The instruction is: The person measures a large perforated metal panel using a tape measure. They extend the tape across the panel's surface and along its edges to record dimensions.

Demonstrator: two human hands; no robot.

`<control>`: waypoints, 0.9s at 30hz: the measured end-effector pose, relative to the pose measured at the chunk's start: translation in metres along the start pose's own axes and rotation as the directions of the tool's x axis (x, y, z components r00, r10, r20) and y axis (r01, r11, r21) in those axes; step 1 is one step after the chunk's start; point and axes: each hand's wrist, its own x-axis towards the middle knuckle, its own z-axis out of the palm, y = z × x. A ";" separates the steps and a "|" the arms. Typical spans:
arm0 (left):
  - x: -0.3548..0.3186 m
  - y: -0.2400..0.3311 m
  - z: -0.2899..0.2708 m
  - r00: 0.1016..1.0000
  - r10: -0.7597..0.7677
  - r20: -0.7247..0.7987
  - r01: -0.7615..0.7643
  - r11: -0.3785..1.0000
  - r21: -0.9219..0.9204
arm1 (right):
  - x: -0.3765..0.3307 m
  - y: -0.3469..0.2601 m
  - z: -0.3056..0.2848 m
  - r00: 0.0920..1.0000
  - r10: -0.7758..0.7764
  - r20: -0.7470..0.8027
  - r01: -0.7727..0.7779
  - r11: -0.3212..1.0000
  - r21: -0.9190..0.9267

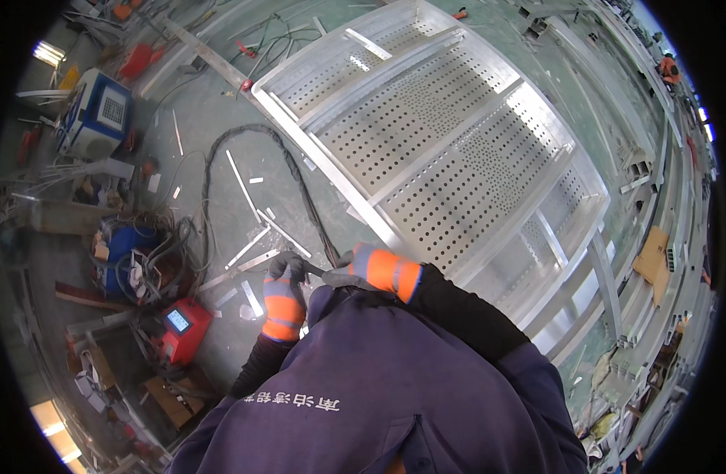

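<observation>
Both my hands wear orange and grey work gloves and meet just in front of my chest. My left hand [283, 294] grips the end of a thick black hose cable [293, 170] with a torch-like tip. My right hand [376, 270] closes on the same tool from the right. The cable loops away across the green floor to the left. A large perforated metal panel frame [450, 134] lies directly ahead, its near rail close to my hands.
A red box machine with a small screen [182, 328] stands on the floor at lower left. A blue and white machine [101, 110] sits at far left among cables. Metal strips [244, 186] litter the floor. Aluminium profiles [663, 261] are stacked on the right.
</observation>
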 end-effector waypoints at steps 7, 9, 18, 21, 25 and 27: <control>0.016 -0.004 -0.026 0.998 0.037 -0.056 -0.040 0.998 -0.052 | 0.023 -0.018 0.008 0.972 0.047 0.229 -0.040 0.999 -0.035; 0.017 -0.001 -0.026 0.992 0.036 -0.120 -0.038 0.999 -0.016 | 0.017 -0.023 0.002 0.964 0.109 0.243 -0.109 0.994 -0.014; 0.023 0.010 -0.074 0.985 0.140 -0.100 -0.128 0.985 0.118 | -0.050 0.043 -0.031 0.997 0.048 -0.059 -0.030 0.960 0.278; 0.013 0.002 -0.093 0.997 0.040 -0.059 -0.034 0.995 0.098 | -0.108 0.045 -0.044 0.987 0.079 -0.143 -0.062 0.991 0.116; 0.007 -0.003 -0.124 0.986 0.026 -0.162 -0.018 0.998 0.053 | -0.155 0.038 -0.036 0.966 0.219 -0.136 -0.170 0.938 0.300; 0.017 0.002 -0.134 0.969 0.083 -0.235 -0.056 0.991 0.119 | -0.164 0.044 -0.027 0.963 0.160 -0.218 -0.070 0.926 0.372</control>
